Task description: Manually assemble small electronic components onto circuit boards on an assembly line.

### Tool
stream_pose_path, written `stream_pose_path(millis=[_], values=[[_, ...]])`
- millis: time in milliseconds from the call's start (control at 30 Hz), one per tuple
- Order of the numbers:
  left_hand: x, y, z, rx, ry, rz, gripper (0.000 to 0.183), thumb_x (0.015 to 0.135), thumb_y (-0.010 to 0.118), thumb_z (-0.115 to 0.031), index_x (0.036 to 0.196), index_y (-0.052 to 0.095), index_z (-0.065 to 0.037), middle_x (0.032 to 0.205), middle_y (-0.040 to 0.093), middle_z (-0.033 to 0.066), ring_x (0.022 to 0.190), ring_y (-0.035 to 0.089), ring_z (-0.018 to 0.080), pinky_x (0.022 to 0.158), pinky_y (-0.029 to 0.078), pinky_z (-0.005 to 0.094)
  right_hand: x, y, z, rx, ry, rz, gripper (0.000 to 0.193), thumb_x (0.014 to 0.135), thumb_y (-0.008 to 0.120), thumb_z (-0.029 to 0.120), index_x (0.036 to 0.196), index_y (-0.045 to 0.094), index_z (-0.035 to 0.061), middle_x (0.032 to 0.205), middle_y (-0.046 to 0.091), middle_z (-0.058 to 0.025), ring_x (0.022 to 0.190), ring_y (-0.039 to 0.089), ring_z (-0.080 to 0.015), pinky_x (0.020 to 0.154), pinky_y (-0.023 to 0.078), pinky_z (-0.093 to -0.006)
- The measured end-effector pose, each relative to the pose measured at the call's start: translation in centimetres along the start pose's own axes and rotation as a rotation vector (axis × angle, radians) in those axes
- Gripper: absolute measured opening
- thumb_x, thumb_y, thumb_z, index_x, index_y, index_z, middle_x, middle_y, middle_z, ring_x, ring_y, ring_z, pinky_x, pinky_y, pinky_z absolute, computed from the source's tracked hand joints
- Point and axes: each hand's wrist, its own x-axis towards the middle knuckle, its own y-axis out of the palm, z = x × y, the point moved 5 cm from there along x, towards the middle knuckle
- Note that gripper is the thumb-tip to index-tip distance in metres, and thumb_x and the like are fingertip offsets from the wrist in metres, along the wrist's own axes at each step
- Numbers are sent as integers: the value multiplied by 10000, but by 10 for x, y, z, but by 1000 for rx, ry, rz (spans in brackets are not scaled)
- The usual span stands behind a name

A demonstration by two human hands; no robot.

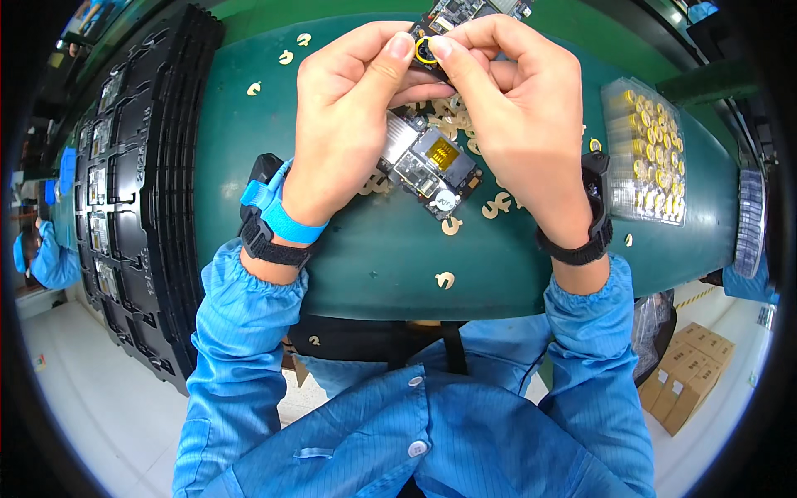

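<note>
Up at the far side of the table, my left hand (340, 116) is closed on a circuit board (461, 12), thumb on its near end. My right hand (531, 116) is closed too, its thumb and finger at a small round part with a yellow rim (425, 51) lying against that board. My fingers partly hide both the part and the board's underside. Below my hands, a second circuit board (427, 166) with a gold patch and a white round sticker rests on the green table. Small cream C-shaped pieces (496, 205) lie around and behind it.
A clear plastic tray (614, 149) of yellow-rimmed round parts sits at the right. Stacked black trays (170, 166) holding boards rise at the left edge. Cardboard boxes (689, 373) stand on the floor at lower right. Another person in blue (54, 253) is at far left.
</note>
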Motion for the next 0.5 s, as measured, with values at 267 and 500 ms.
stream_pose_path(millis=[267, 500], values=[[0, 1, -3, 67, 17, 46, 302, 1080, 543, -105, 1300, 598, 95, 1198, 713, 184, 1057, 734, 248, 954, 608, 352, 0, -4, 14, -46, -34, -3, 96, 924, 719, 39, 868, 684, -32, 653, 632, -14, 568, 518, -25, 502, 389, -228], [-1, 4, -7, 76, 36, 58, 302, 1058, 570, -72, 1295, 593, 114, 1182, 722, 194, 1081, 725, 243, 974, 603, 362, -3, 2, 11, 164, -62, -25, 58, 945, 679, -26, 891, 671, -46, 707, 671, -19, 615, 609, -20, 529, 437, -180]])
